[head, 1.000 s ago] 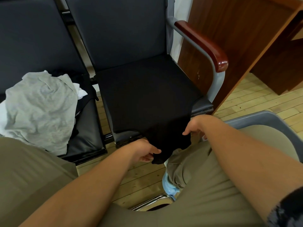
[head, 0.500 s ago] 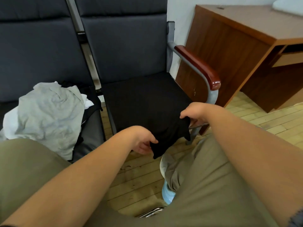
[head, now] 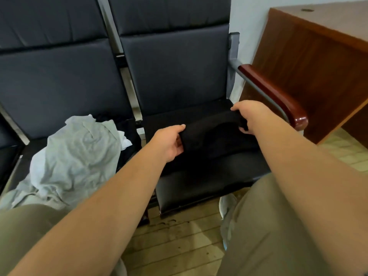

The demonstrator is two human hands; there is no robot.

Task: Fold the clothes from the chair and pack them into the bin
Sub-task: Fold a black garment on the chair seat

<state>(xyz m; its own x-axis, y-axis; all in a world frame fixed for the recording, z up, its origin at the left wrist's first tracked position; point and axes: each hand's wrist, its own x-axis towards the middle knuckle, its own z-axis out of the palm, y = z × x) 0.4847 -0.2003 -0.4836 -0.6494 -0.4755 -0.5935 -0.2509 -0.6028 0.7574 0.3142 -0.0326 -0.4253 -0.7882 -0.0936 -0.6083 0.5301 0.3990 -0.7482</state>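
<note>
On the seat of the right chair (head: 201,188), the 2 hands hold 1 black piece of clothing (head: 215,136) between them. The left hand (head: 169,142) pinches its left edge, thumb on top and fingers tucked under. The right hand (head: 249,116) grips its far right corner with curled fingers. The hands are apart, with the black cloth stretched from one to the other. The cloth looks folded over, and its lower part lies flat on the dark seat. Just right of the right hand is the chair's red-brown armrest (head: 274,94) on a grey metal bar. On the left chair (head: 59,80) sits a crumpled pile of light grey clothes (head: 79,156), with a bit of white cloth and some black cloth poking out at its right side. A brown wooden desk (head: 318,62) stands to the right of the chairs. The person's tan trouser legs (head: 278,226) fill the bottom, above a pale wooden floor (head: 179,246).
</note>
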